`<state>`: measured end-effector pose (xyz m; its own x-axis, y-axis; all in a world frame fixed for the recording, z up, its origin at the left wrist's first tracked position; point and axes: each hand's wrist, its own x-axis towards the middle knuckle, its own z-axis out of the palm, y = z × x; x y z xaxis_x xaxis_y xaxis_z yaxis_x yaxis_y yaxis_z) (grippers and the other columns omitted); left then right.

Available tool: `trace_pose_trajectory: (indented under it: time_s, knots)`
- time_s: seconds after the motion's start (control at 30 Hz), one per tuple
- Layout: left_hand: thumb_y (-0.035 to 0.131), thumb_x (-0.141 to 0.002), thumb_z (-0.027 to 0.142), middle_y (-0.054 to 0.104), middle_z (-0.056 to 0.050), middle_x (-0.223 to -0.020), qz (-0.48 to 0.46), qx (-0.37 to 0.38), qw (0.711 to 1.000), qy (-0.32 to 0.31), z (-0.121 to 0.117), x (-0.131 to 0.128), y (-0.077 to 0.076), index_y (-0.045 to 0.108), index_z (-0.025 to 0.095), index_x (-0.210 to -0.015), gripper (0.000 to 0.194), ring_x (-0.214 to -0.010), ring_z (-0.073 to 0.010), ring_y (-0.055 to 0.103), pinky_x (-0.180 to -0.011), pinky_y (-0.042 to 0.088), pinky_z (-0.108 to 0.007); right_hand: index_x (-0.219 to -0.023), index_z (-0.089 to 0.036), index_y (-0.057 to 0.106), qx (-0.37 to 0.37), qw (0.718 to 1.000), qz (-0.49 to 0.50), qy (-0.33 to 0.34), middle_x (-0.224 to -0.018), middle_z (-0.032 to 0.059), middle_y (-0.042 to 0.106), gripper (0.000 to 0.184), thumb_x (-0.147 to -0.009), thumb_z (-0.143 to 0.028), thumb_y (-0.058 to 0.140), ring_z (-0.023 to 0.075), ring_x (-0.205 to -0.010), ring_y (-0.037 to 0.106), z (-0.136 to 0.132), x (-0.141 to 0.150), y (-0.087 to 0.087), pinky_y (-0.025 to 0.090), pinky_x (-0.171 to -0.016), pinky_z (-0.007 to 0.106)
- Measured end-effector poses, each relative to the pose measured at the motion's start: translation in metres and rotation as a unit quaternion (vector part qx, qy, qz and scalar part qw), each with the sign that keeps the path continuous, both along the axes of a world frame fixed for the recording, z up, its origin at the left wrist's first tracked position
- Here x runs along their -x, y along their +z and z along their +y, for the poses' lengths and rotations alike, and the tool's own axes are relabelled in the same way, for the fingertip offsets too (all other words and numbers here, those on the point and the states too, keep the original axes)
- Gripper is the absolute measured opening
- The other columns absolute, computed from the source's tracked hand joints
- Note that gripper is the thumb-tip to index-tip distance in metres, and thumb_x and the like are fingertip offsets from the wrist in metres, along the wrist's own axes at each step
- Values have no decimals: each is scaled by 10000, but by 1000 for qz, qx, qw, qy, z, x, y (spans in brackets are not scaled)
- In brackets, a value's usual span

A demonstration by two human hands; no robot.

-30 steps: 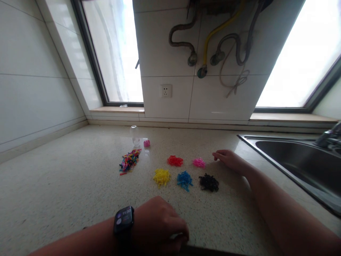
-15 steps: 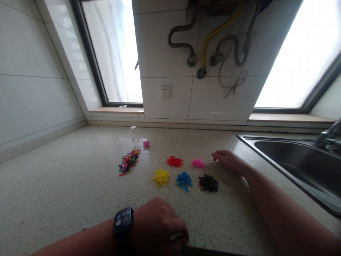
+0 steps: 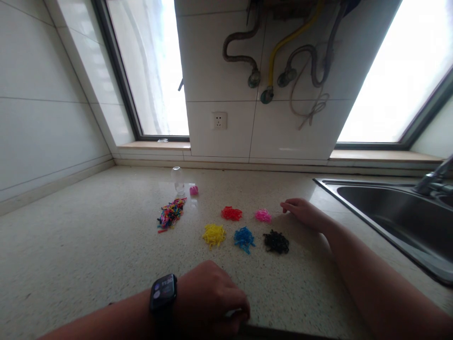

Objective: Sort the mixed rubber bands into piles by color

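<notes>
My left hand (image 3: 212, 297), with a black watch on the wrist, curls over the counter's near edge, fingers closed; what they grip is hidden. My right hand (image 3: 300, 210) rests on the counter with fingers curled, just right of a small pink pile (image 3: 263, 216). Sorted piles lie between the hands: red (image 3: 231, 213), yellow (image 3: 213, 234), blue (image 3: 243, 237), black (image 3: 276, 242). A mixed multicoloured pile (image 3: 171, 213) lies further left.
A small clear bottle (image 3: 178, 180) lies near a pink cap (image 3: 193, 190) at the back. A steel sink (image 3: 396, 217) with a tap occupies the right. A wall socket (image 3: 219, 121), hoses and two windows are behind the speckled counter (image 3: 88, 245).
</notes>
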<state>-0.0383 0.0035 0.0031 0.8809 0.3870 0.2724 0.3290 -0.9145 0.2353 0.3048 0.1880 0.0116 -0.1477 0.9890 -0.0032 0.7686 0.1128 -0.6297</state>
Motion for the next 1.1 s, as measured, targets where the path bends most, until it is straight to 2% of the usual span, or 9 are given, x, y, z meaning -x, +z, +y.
trace_pose_trajectory:
  time_s: [0.43, 0.73, 0.87, 0.97, 1.1]
  knots:
    - [568, -857, 233, 684, 43, -663, 3, -7, 1000, 4, -1, 0, 1, 646, 242, -926, 105, -597, -128, 647, -538, 412, -259, -765, -181, 682, -7, 1000, -5, 0, -560, -16, 439, 502, -814, -649, 508, 148, -559, 410, 1, -1, -2, 310, -546, 287]
    - [573, -853, 229, 679, 39, -666, 0, 1, 1000, 0, 0, 1, -4, 647, 241, -929, 107, -602, -128, 632, -547, 402, -255, -776, -175, 685, -5, 1000, -5, 2, -574, -14, 451, 480, -838, -614, 501, 145, -563, 409, 2, -2, -3, 321, -554, 287]
    - [551, -893, 239, 692, 20, -694, -5, 14, 1000, 8, 9, 9, 6, 669, 227, -968, 140, -628, -123, 638, -573, 420, -239, -771, -177, 689, 0, 1000, 0, -2, -558, -14, 456, 487, -827, -628, 514, 142, -549, 406, 3, -3, -3, 316, -538, 283]
    - [513, -920, 224, 685, 3, -708, -18, 12, 998, 64, 26, 25, 22, 688, 214, -997, 191, -634, -121, 621, -616, 431, -233, -762, -181, 694, -1, 1000, -1, -5, -541, -14, 451, 506, -815, -655, 524, 139, -529, 393, 3, -2, -2, 303, -516, 281]
    - [493, -944, 253, 643, 2, -677, -39, 10, 971, 235, 58, 59, 38, 702, 193, -999, 225, -591, -113, 568, -598, 391, -239, -739, -184, 692, -13, 1000, -1, 1, -537, -9, 453, 531, -804, -685, 528, 139, -525, 391, 4, -2, -2, 302, -516, 286]
